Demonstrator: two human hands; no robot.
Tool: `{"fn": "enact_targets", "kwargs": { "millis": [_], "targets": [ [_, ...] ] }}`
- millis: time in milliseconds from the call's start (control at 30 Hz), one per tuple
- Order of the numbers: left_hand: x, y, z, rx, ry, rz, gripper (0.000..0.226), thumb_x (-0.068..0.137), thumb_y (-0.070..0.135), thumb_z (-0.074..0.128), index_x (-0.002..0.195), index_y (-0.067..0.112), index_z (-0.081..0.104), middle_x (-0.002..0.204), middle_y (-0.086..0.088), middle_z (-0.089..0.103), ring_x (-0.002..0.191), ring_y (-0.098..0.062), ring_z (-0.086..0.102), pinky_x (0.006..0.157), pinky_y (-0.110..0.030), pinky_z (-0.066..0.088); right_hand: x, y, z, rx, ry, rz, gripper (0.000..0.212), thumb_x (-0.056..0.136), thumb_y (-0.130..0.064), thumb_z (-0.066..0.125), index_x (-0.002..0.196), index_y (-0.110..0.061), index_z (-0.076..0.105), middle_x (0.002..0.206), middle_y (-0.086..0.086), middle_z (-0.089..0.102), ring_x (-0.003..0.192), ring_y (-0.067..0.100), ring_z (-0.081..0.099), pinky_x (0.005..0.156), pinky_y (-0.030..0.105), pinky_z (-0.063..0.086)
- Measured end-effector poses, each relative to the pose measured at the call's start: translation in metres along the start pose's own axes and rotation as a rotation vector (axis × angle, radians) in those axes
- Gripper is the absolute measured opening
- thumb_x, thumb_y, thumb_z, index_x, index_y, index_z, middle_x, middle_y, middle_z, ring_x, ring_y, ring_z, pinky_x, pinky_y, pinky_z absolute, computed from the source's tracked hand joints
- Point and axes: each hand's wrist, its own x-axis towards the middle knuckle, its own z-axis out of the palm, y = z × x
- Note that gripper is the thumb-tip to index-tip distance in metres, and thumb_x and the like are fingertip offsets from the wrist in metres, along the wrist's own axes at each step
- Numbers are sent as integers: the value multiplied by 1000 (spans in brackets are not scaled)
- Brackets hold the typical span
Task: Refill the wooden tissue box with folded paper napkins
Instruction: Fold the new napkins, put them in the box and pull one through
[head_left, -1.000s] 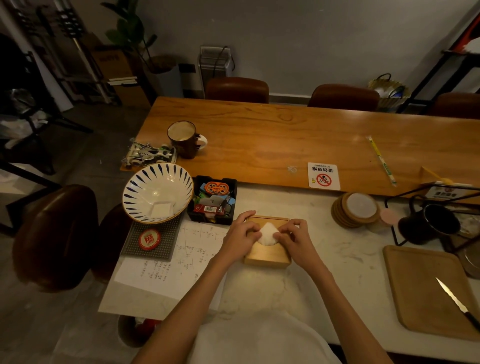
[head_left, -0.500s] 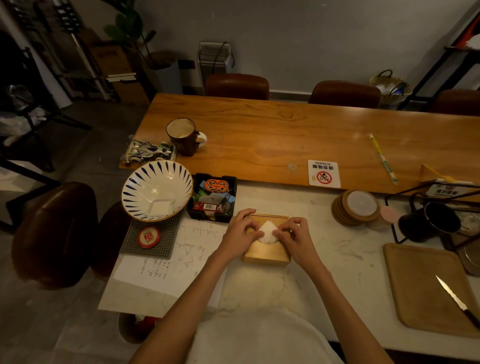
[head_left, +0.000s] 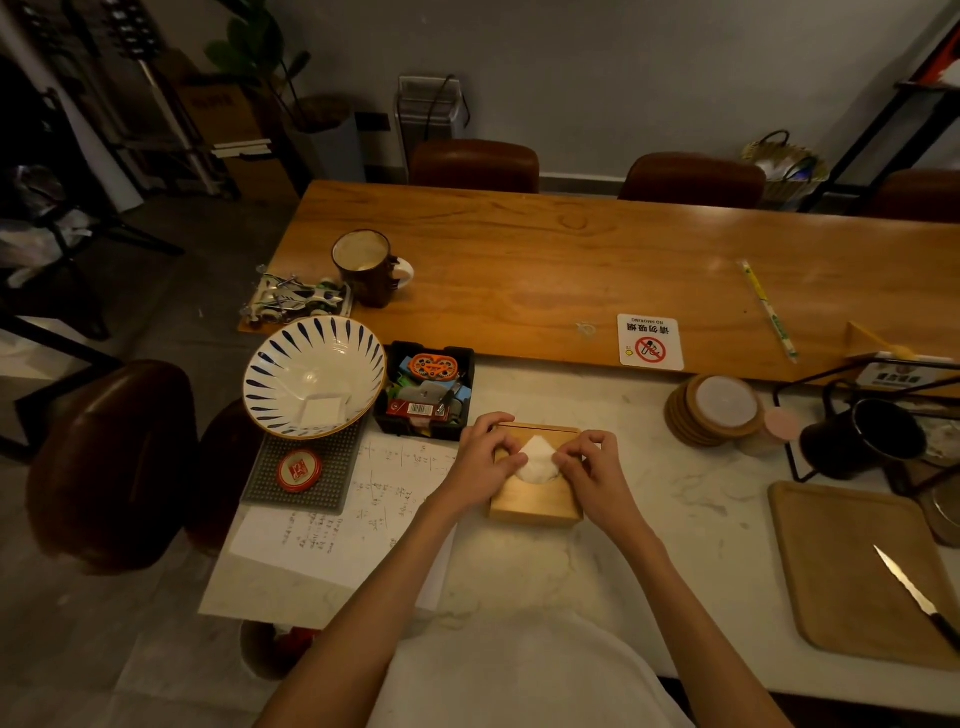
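The wooden tissue box (head_left: 535, 501) lies flat on the white marble counter in front of me. A white paper napkin (head_left: 537, 462) pokes up through the opening in its lid. My left hand (head_left: 483, 460) rests on the box's left side, fingertips pinching the napkin's left edge. My right hand (head_left: 592, 473) sits on the box's right side and pinches the napkin's right edge. The far part of the lid is partly hidden by my fingers.
A striped bowl (head_left: 314, 376) with a folded white napkin in it stands at the left, beside a black tray of small items (head_left: 423, 397). Written paper (head_left: 353, 512) lies left of the box. A coaster stack (head_left: 714, 410), black mug (head_left: 862, 439), wooden board (head_left: 857, 571) and knife (head_left: 917, 597) are right.
Both hands stay on the box with the napkin between their fingertips. Only the camera view has shifted slightly.
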Motion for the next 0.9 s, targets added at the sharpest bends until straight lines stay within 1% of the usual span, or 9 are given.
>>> {"fn": "enact_targets", "kwargs": {
  "millis": [200, 333, 433, 500, 567, 633, 733, 833, 900],
  "targets": [
    [0, 0, 3, -7, 23, 0, 15, 83, 9, 71, 79, 18, 60, 132, 15, 42, 123, -10, 30, 103, -29, 24, 1, 1, 1, -1, 18, -11, 6, 93, -13, 60, 93, -11, 66, 116, 5, 40, 97, -22, 42, 81, 0, 35],
    [-2, -1, 1, -28, 11, 11, 13, 85, 11, 70, 81, 18, 60, 141, 9, 42, 128, -14, 31, 106, -31, 25, -2, -2, -2, 16, 2, -14, 6, 92, -15, 61, 96, -16, 65, 117, 6, 40, 101, -7, 45, 80, 2, 37],
    [-4, -2, 0, -56, 8, 19, 8, 87, 14, 69, 85, 19, 62, 145, 9, 40, 132, -17, 30, 109, -35, 25, -4, -3, -3, 26, -9, -27, 9, 91, -16, 63, 100, -19, 65, 118, 8, 41, 100, -12, 43, 79, 1, 37],
    [-7, -1, 2, -117, 22, 6, 9, 90, 18, 66, 99, 21, 64, 148, 9, 39, 135, -14, 31, 110, -36, 28, -6, -7, -2, 42, 23, -25, 12, 93, -18, 60, 105, -19, 64, 120, 10, 42, 100, -15, 42, 79, 1, 38],
    [-14, 1, 4, -281, 58, -36, 25, 96, 21, 59, 121, 23, 59, 150, 9, 38, 138, -10, 32, 110, -33, 32, -13, -9, -1, 157, 79, 44, 25, 98, -30, 51, 121, -23, 59, 127, 4, 40, 108, -7, 45, 83, 8, 43],
    [-25, 3, 8, -447, 104, -112, 41, 100, 21, 51, 140, 28, 44, 154, 10, 32, 142, -8, 28, 113, -31, 30, -22, -7, 1, 347, 93, 145, 49, 99, -49, 39, 143, -27, 41, 142, -4, 35, 122, 6, 46, 97, 22, 44],
    [-42, 3, 16, -577, 70, -269, 56, 104, 32, 39, 154, 31, 14, 157, 14, 15, 143, -5, 16, 115, -28, 21, -32, 4, 5, 648, 23, 294, 69, 94, -61, 33, 153, -28, 20, 158, -8, 24, 141, 11, 32, 118, 37, 25],
    [-49, -3, 24, -561, -12, -314, 68, 97, 56, 34, 155, 31, 7, 162, 10, 9, 147, -9, 13, 122, -37, 14, -41, -1, 13, 731, -72, 328, 49, 99, -54, 22, 140, -36, 43, 142, -13, 49, 123, 3, 53, 107, 30, 36],
    [-50, -3, 24, -555, -38, -313, 75, 92, 64, 35, 155, 31, 10, 162, 10, 13, 147, -8, 14, 123, -41, 13, -43, -3, 17, 721, -86, 339, 43, 100, -53, 21, 127, -42, 53, 134, -14, 58, 121, 3, 56, 103, 27, 39]
  ]
}}
